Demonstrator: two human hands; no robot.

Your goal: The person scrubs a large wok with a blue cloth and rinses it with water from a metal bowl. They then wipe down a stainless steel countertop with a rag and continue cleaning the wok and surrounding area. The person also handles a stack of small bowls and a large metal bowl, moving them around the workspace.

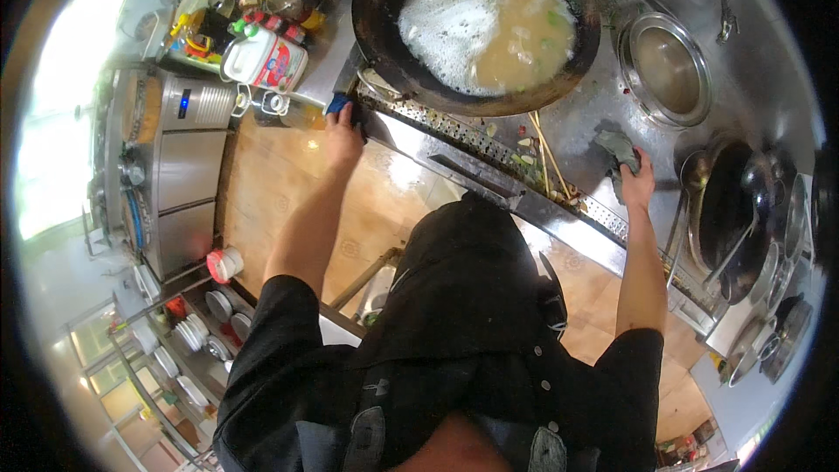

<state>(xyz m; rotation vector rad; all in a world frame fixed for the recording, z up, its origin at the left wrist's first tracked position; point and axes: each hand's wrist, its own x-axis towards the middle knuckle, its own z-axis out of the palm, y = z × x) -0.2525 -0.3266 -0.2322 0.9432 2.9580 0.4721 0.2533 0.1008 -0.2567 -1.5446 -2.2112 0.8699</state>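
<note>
A large blackened wok (577, 72) holds cloudy, foaming liquid (485, 26) with green bits in it. To its left, my left hand (344, 134) grips a dark blue cloth (337, 103) at the front corner of the stove. My right hand (637, 180) holds a grey-green rag (616, 147) on the steel stove top. Between my hands, two wooden chopsticks (547, 154) lie across the perforated drain strip (462, 134), among food scraps. Beyond the rag stands a round metal pot (704, 88) with murky liquid.
At the right, a second wok (727, 210) holds ladles (734, 255). A white plastic jug (262, 59) and bottles crowd the left counter. A steel cabinet (190, 170), a red-and-white bucket (225, 265) and a rack of plates (190, 331) stand at the left.
</note>
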